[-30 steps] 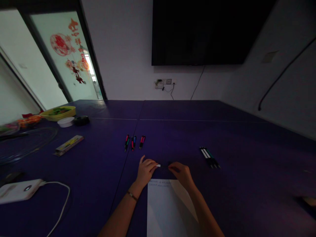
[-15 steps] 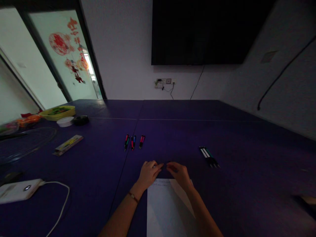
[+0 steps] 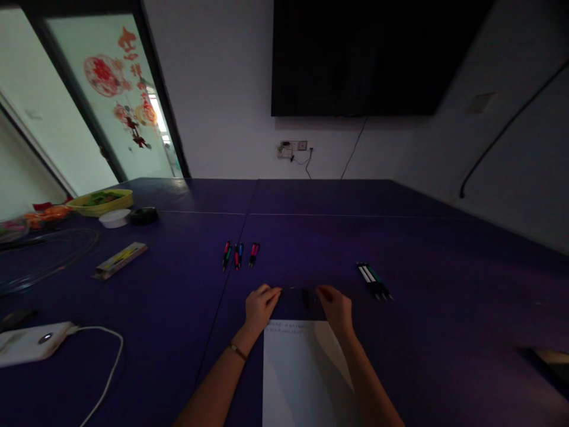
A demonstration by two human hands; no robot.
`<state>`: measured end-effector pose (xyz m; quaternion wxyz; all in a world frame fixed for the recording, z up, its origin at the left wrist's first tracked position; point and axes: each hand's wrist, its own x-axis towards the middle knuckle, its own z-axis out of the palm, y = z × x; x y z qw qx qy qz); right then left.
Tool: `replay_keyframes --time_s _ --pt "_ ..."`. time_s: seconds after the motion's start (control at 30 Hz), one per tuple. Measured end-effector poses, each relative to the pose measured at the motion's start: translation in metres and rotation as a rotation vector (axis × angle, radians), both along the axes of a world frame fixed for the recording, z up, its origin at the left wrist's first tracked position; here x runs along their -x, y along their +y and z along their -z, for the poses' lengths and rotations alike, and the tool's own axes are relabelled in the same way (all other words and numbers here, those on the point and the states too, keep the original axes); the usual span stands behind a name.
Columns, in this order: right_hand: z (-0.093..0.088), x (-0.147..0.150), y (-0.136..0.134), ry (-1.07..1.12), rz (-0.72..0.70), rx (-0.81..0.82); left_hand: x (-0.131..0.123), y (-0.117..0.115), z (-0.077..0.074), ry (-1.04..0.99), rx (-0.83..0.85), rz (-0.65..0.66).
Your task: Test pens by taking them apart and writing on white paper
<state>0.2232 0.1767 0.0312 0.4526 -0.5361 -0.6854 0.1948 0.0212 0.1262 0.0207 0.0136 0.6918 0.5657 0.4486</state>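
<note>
A white sheet of paper [image 3: 296,373] with handwriting along its top lies on the purple table [image 3: 427,356]. Just beyond its top left corner is my left hand [image 3: 261,305], fingers pinched on something I cannot make out. My right hand [image 3: 336,308] is closed above the top right corner, its fingertips pressed together; what they hold, if anything, is too small to tell. Between the hands a small dark object [image 3: 306,298] shows dimly. Several colored pens [image 3: 237,256] lie beyond my left hand, and several white and green pens [image 3: 374,281] lie to the right.
On the left are a white power bank [image 3: 33,345] with a cable, a flat box [image 3: 120,261], a white roll [image 3: 115,218], a dark roll [image 3: 143,216] and a yellow basket [image 3: 101,207]. A dark object [image 3: 549,367] is at the right edge.
My hands have moved apart, the left one leftward and the right one rightward. The small dark object between them now shows. The view has shifted slightly.
</note>
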Motion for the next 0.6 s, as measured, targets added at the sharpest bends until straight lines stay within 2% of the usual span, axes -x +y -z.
replay_keyframes --time_s 0.13,0.33,0.47,0.6 --pt "0.001 0.008 -0.006 -0.297 -0.083 -0.03 0.002 0.001 0.001 -0.039 -0.019 -0.006" --pt "0.004 0.023 -0.013 -0.599 -0.049 0.056 0.001 0.001 0.001 -0.031 -0.027 -0.014" --pt "0.005 0.029 -0.015 -0.695 -0.004 0.09 0.001 0.001 0.0 -0.019 -0.025 -0.027" --pt "0.004 0.029 -0.016 -0.674 0.066 0.069 0.001 0.001 0.001 -0.002 -0.024 -0.035"
